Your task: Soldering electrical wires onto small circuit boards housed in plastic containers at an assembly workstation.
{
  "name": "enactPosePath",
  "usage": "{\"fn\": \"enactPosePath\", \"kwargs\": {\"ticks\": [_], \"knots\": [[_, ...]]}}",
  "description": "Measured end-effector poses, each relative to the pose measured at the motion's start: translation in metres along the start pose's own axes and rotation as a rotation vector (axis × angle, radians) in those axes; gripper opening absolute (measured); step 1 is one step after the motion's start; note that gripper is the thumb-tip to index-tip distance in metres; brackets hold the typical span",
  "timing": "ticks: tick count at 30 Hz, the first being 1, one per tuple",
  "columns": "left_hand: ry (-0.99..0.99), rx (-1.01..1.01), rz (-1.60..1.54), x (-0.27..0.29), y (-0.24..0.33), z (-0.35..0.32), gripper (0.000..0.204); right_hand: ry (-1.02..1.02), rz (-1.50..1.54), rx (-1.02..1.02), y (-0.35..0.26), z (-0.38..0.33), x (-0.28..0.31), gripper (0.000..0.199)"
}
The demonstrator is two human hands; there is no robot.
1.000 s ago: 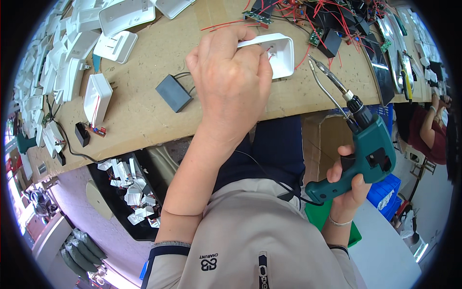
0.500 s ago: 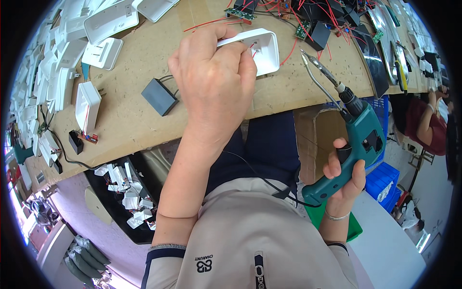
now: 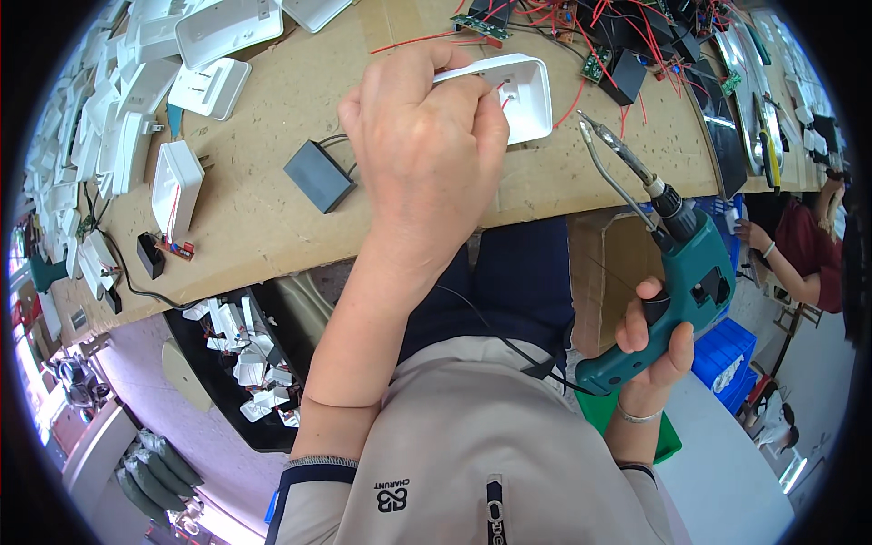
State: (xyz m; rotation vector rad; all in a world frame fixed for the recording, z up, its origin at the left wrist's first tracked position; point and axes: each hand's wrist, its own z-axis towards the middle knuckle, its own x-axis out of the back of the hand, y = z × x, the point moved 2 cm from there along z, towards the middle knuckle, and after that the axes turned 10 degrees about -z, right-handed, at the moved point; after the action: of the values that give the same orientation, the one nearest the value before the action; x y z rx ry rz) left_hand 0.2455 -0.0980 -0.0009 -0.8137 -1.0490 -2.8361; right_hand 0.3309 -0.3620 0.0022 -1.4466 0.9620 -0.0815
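Case, white, open-topped (red wires inside)

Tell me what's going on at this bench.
A person is working with both bare hands. The left hand is at an open white case on the table, some fingers hidden from view; thin red wires show inside. The right hand grips a green soldering gun, its tip beside the case, not touching it. A dark box with black leads lies left of that hand-held case, and more white casings are piled farther left.
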Motion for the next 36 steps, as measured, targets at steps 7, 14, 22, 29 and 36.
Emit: {"fn": "enactPosePath", "kwargs": {"ticks": [7,14,22,29,36], "knots": [[-0.047,0.126,-0.082,0.006,-0.002,0.007,0.009,-0.015,-0.006,0.008,-0.001,-0.001,0.000,0.068],[-0.049,0.149,-0.095,0.004,-0.003,0.006,0.007,-0.020,-0.019,0.004,-0.002,-0.002,0.001,0.068],[0.012,-0.091,0.047,0.001,0.001,-0.003,0.009,0.029,-0.240,0.075,-0.008,-0.001,-0.013,0.069],[0.007,-0.116,0.079,-0.002,0.003,-0.002,0.008,0.101,-0.406,0.088,-0.010,0.000,-0.020,0.073],[0.023,-0.117,0.067,-0.001,0.003,-0.002,0.007,0.132,-0.482,0.106,-0.011,0.001,-0.025,0.073]]}}
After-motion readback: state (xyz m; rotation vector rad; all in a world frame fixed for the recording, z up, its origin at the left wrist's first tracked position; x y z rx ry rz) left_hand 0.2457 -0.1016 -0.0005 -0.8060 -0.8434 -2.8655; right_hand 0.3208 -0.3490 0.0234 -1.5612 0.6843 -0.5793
